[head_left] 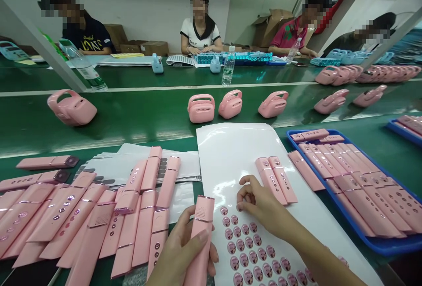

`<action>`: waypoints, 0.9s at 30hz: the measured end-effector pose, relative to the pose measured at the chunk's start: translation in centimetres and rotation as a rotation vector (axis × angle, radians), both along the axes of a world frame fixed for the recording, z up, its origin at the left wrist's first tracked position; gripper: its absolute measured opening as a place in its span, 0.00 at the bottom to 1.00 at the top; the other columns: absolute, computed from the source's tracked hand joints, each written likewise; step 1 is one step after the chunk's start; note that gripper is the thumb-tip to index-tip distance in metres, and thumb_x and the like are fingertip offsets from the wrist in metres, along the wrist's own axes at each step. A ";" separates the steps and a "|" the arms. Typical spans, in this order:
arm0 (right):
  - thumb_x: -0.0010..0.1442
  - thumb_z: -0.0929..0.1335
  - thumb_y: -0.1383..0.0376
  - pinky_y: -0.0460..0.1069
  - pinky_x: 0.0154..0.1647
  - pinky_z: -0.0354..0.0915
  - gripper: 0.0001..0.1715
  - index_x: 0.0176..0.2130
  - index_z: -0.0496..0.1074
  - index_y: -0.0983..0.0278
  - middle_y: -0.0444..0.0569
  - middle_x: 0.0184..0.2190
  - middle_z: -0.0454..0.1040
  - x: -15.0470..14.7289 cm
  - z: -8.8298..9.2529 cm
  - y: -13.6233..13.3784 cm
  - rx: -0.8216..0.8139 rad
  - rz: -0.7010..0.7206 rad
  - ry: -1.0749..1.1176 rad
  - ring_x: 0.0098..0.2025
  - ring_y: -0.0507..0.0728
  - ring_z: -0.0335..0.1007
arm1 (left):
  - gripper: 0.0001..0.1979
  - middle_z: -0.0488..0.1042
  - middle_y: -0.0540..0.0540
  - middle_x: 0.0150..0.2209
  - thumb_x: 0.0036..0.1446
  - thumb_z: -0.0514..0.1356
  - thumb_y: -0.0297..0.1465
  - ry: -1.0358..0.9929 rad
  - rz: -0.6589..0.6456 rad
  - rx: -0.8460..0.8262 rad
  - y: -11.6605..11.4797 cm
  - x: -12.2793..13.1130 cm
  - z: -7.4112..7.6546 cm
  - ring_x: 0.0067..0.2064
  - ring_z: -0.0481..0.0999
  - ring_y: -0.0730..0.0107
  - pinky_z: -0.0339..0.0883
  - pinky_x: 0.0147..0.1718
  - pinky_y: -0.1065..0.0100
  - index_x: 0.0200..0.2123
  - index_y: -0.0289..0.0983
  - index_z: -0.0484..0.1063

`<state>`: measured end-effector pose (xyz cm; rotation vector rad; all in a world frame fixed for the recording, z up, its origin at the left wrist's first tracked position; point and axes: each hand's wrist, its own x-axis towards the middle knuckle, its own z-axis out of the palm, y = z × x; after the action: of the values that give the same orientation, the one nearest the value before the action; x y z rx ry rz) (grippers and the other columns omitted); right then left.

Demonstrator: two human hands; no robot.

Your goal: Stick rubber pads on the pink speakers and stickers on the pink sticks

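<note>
My left hand (186, 251) is wrapped round a slim pink handset (201, 229), held tilted upright with its dotted speaker grille towards me. To the right, my right hand (255, 198) hovers over a white sticker sheet (227, 158), thumb and fingers curled together. Whatever may be between those fingertips is too small to make out. Just below it are rows of round pink picture stickers (249, 257). Two pink handsets with round buttons (276, 180) lie on the sheet, beyond my right hand. A large pile of similar handsets (75, 215) covers the table to my left.
A blue tray (379, 248) full of pink handsets stands at the right. Pink handled speakers (201, 109) sit along a green conveyor belt (145, 119). Water bottles (228, 68) and several seated people are across it. White sheets (180, 163) lie under part of the pile.
</note>
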<state>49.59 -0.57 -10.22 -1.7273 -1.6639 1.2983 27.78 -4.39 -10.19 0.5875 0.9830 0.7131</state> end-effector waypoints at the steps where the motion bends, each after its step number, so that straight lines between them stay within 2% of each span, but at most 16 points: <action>1: 0.57 0.64 0.68 0.50 0.32 0.61 0.15 0.43 0.56 0.58 0.42 0.31 0.71 0.0 0.0 0.0 -0.001 -0.037 0.036 0.30 0.54 0.63 | 0.36 0.75 0.47 0.25 0.50 0.63 0.43 -0.005 0.023 -0.026 0.0 0.1 0.0 0.21 0.70 0.72 0.63 0.23 0.71 0.57 0.37 0.51; 3: 0.57 0.64 0.67 0.51 0.34 0.62 0.15 0.43 0.54 0.59 0.42 0.31 0.71 -0.1 0.3 -0.1 -0.006 -0.111 0.135 0.31 0.54 0.64 | 0.36 0.76 0.45 0.34 0.51 0.63 0.42 -0.038 0.115 -0.126 -0.1 0.2 -0.1 0.28 0.72 0.71 0.66 0.28 0.70 0.58 0.39 0.52; 5: 0.58 0.66 0.65 0.52 0.38 0.63 0.15 0.41 0.53 0.58 0.41 0.30 0.70 -0.3 0.9 -0.3 -0.014 -0.179 0.268 0.33 0.54 0.66 | 0.33 0.74 0.42 0.43 0.50 0.63 0.39 -0.063 0.175 -0.195 -0.3 0.5 -0.2 0.36 0.74 0.68 0.68 0.35 0.68 0.57 0.39 0.57; 8: 0.57 0.67 0.62 0.53 0.40 0.64 0.18 0.41 0.53 0.58 0.40 0.29 0.69 -1.2 2.6 -1.0 -0.019 -0.263 0.421 0.35 0.55 0.69 | 0.32 0.70 0.39 0.51 0.48 0.66 0.37 -0.065 0.153 -0.075 -0.7 1.2 -0.2 0.43 0.74 0.59 0.69 0.39 0.62 0.55 0.38 0.60; 11: 0.57 0.68 0.63 0.51 0.39 0.65 0.19 0.41 0.52 0.57 0.40 0.30 0.70 -2.8 4.6 -1.9 -0.030 -0.309 0.430 0.35 0.55 0.69 | 0.28 0.69 0.39 0.51 0.46 0.66 0.37 0.080 0.110 0.104 -1.0 2.0 0.0 0.53 0.68 0.54 0.64 0.47 0.59 0.50 0.37 0.64; 14: 0.58 0.66 0.65 0.50 0.38 0.65 0.18 0.42 0.53 0.56 0.40 0.32 0.72 -4.5 5.9 -2.7 -0.034 -0.310 0.373 0.36 0.55 0.69 | 0.19 0.72 0.43 0.42 0.48 0.61 0.37 0.318 -0.015 0.250 -1.1 2.6 0.5 0.53 0.66 0.53 0.62 0.44 0.61 0.44 0.37 0.64; 17: 0.59 0.65 0.66 0.50 0.38 0.65 0.17 0.44 0.53 0.57 0.41 0.33 0.73 -5.6 6.1 -2.9 -0.009 -0.291 0.308 0.37 0.55 0.70 | 0.17 0.71 0.44 0.38 0.51 0.56 0.37 0.495 -0.089 0.317 -1.0 2.8 0.7 0.45 0.70 0.53 0.61 0.39 0.60 0.44 0.38 0.60; 19: 0.58 0.66 0.66 0.50 0.38 0.65 0.17 0.43 0.53 0.57 0.41 0.32 0.73 -6.0 6.0 -2.9 0.026 -0.297 0.259 0.37 0.55 0.70 | 0.21 0.70 0.42 0.43 0.50 0.57 0.36 0.581 -0.106 0.331 -1.0 2.8 0.5 0.45 0.71 0.53 0.61 0.40 0.58 0.48 0.38 0.58; 22: 0.57 0.66 0.66 0.50 0.37 0.65 0.18 0.44 0.54 0.57 0.41 0.32 0.74 -6.2 5.7 -2.9 0.031 -0.318 0.201 0.37 0.56 0.70 | 0.29 0.66 0.39 0.53 0.48 0.58 0.34 0.599 -0.114 0.408 -1.3 2.8 0.0 0.54 0.65 0.52 0.58 0.49 0.56 0.55 0.39 0.55; 24: 0.58 0.66 0.66 0.51 0.38 0.66 0.19 0.45 0.53 0.57 0.41 0.33 0.74 -6.2 5.5 -2.8 0.014 -0.316 0.190 0.38 0.56 0.70 | 0.29 0.63 0.40 0.57 0.51 0.56 0.35 0.583 -0.088 0.467 -1.5 2.9 -0.3 0.59 0.60 0.55 0.54 0.54 0.56 0.57 0.39 0.54; 27: 0.59 0.65 0.66 0.51 0.39 0.66 0.18 0.45 0.53 0.57 0.41 0.33 0.74 -6.2 5.4 -2.7 0.012 -0.304 0.173 0.39 0.56 0.70 | 0.26 0.62 0.42 0.59 0.56 0.50 0.38 0.561 -0.063 0.440 -1.8 3.1 -0.1 0.59 0.60 0.59 0.54 0.55 0.57 0.58 0.40 0.52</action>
<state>43.37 -3.30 -4.85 -1.7255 -1.2547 1.2499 30.87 -6.16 -10.27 1.2448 1.3236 0.7279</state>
